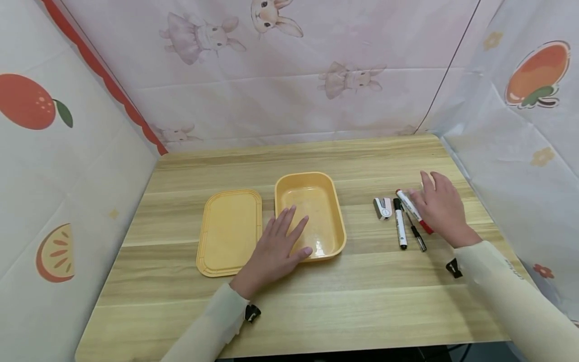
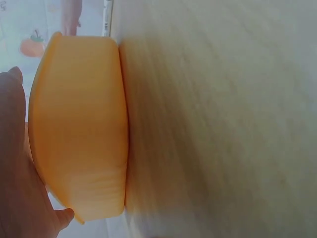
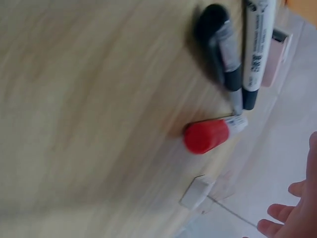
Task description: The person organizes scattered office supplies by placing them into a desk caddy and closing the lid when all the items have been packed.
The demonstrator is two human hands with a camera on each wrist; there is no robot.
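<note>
A yellow box (image 1: 316,211) stands on the table, its open side up. Over its near left rim lies my left hand (image 1: 277,251), fingers spread and gripping nothing; the left wrist view shows it beside the box's outer wall (image 2: 81,124). At the right, my right hand (image 1: 441,208) is held over a red-capped marker (image 1: 409,203), with its fingers loosely bent and nothing in them. Beside that marker lie a black pen (image 1: 416,234) and a black-capped marker (image 1: 400,226). A small white block (image 3: 197,192) shows in the right wrist view, mostly hidden by my hand from above.
Left of the box lies a flat yellow lid (image 1: 229,234). A small pink and grey stapler (image 1: 383,208) sits left of the markers. Printed cloth walls (image 1: 271,100) enclose the wooden table (image 1: 362,306) at the back and on both sides.
</note>
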